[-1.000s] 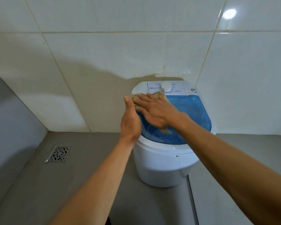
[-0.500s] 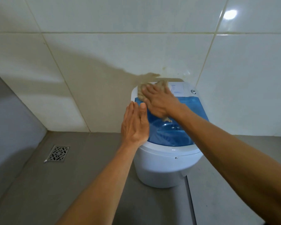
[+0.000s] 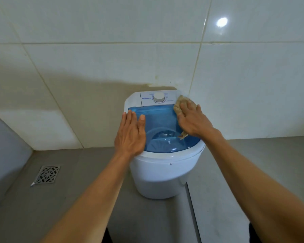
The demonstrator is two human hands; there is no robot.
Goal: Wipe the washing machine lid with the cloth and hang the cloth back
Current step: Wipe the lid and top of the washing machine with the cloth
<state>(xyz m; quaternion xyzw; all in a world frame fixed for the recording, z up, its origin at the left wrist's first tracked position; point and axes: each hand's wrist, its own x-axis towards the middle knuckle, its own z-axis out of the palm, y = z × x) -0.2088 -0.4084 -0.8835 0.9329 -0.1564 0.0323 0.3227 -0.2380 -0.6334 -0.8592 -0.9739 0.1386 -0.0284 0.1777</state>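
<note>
A small white washing machine [image 3: 162, 174] stands on the floor against the tiled wall. Its translucent blue lid [image 3: 162, 123] is closed, with a white control panel and dial [image 3: 158, 97] behind it. My right hand [image 3: 193, 120] presses a tan cloth [image 3: 180, 104] flat on the lid's far right corner; a scrap of the cloth shows under my wrist. My left hand [image 3: 131, 134] lies flat on the lid's left edge, fingers apart, holding nothing.
A metal floor drain [image 3: 46, 174] sits in the grey floor at the left. White wall tiles rise right behind the machine. A grey wall closes the left side. A floor joint runs down from the machine's right base.
My right hand has swept the cloth from the lid's far left, over the control panel, to the far right corner. My left hand has settled flat on the lid's left edge.
</note>
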